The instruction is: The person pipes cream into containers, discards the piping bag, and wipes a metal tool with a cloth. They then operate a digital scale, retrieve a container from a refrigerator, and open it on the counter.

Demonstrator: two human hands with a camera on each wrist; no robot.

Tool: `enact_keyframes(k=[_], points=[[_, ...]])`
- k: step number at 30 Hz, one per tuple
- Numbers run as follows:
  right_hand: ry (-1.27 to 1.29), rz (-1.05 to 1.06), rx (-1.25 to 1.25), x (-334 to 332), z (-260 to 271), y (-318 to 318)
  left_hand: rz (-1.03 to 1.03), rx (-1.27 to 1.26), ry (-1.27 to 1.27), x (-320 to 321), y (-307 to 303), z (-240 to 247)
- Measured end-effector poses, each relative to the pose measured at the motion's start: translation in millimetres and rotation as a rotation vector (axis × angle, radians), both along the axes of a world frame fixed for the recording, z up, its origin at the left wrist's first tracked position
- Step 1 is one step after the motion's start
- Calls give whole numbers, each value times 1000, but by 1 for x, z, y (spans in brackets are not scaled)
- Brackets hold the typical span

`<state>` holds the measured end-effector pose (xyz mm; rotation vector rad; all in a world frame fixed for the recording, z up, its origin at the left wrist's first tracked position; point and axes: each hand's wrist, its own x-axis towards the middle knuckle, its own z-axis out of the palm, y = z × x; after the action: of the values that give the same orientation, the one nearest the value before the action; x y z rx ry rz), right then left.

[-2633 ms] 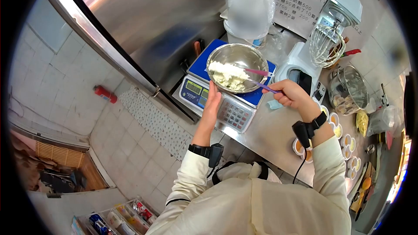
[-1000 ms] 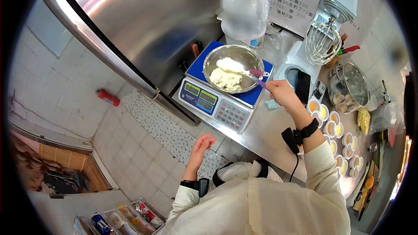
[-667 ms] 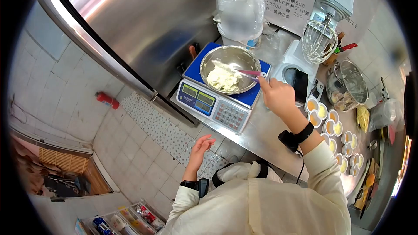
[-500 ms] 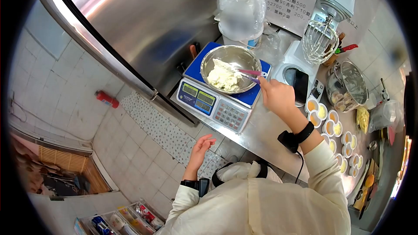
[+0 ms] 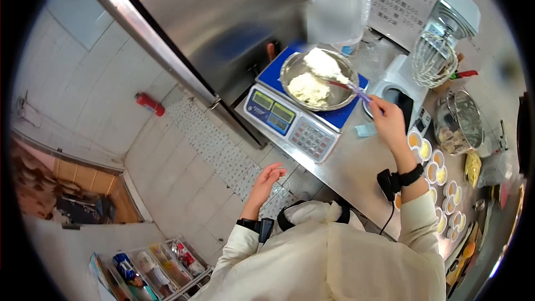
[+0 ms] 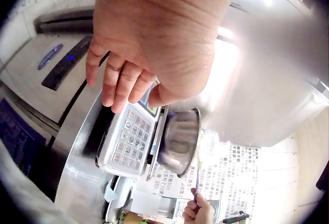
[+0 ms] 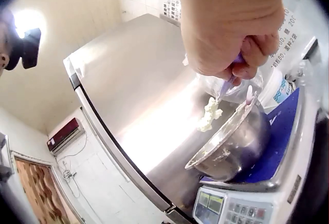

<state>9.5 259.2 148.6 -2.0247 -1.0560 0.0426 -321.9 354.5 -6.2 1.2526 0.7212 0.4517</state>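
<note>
Right hand [image 5: 386, 118] pinches purple spatula [image 5: 350, 86], white lump [image 5: 322, 64] held above steel bowl [image 5: 341, 96] on scale [image 5: 276, 112]; left hand [image 5: 271, 176] hangs slack, empty; best keep blade over bowl centre.

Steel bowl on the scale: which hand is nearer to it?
Right. The right hand holds a spatula over the steel bowl, just beside its rim; the left hand hangs open beside the counter, well clear.
</note>
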Motion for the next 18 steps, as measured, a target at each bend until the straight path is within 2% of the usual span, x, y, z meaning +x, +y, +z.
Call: enact_keyframes(k=[4,10,12,15,18], points=[[-95,-59,-65,-10,18,-9,-18,-51,-38,4,-2,3],[-55,-45,90,-3,9,-20,-65,-11,-43,7,-1,-5],[56,-59,-31,-7,15,-24,-74,-11,-38,9,-2,-5],[78,-23,65,-5,5,-34,-85,-2,-30,10,-2,-3],[146,-9,61,-1,-2,-55,-93,6,-28,10,-3,-6]])
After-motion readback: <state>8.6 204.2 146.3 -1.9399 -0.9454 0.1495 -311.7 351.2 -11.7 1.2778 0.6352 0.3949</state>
